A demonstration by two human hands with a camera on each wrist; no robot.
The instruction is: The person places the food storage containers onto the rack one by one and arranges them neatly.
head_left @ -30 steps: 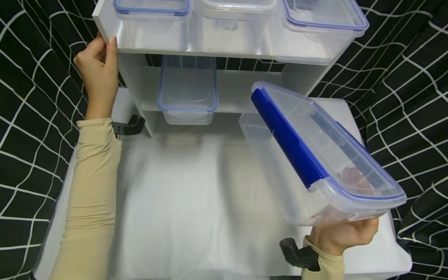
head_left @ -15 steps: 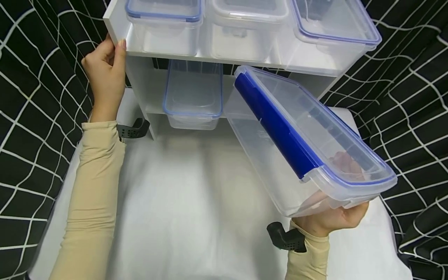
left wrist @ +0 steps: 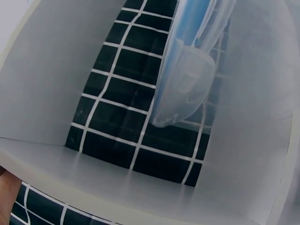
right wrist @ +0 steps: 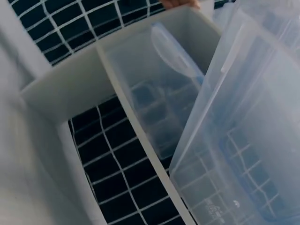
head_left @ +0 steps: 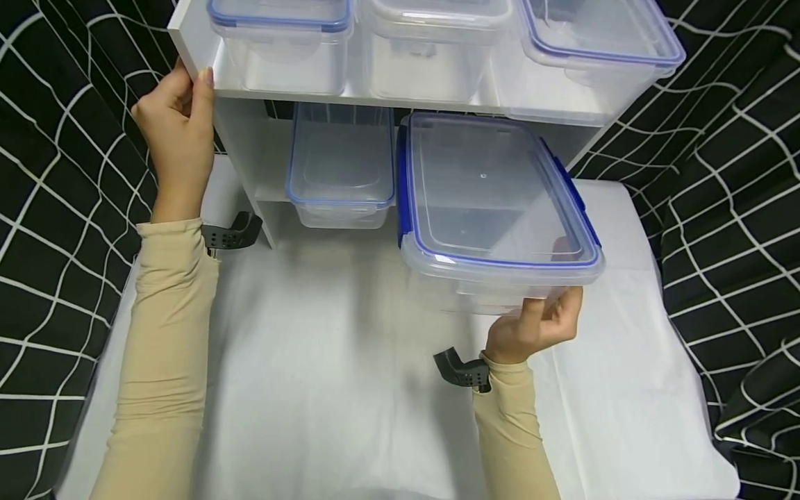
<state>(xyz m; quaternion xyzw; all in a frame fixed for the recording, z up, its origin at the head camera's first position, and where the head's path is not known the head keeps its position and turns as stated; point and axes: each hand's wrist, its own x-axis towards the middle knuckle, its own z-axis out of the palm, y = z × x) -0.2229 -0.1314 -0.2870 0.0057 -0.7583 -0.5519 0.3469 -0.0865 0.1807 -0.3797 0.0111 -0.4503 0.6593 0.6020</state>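
Note:
A large clear food container (head_left: 494, 187) with dark blue side clips is in my right hand (head_left: 534, 323), which grips its near end from below. Part of that hand is hidden behind the plastic. The container's far end is at the right side of the middle shelf's opening; in the right wrist view its clear wall (right wrist: 262, 122) fills the right side. My left hand (head_left: 178, 132) grips the left front edge of the white shelf unit (head_left: 375, 103). A smaller clear container (head_left: 342, 156) with a blue-rimmed lid sits on the middle shelf, left of the large one, its front overhanging.
On the top level stand a blue-rimmed container (head_left: 281, 48), a white-lidded container (head_left: 431, 52) and a larger blue-rimmed container (head_left: 600, 35). A white cloth (head_left: 312, 389) covers the table. Black curtains (head_left: 737, 229) with white grid lines hang around it.
My right hand has moved forward and left with the large container. The container has turned from slanted to nearly straight and come to the shelf opening. My left hand keeps its grip.

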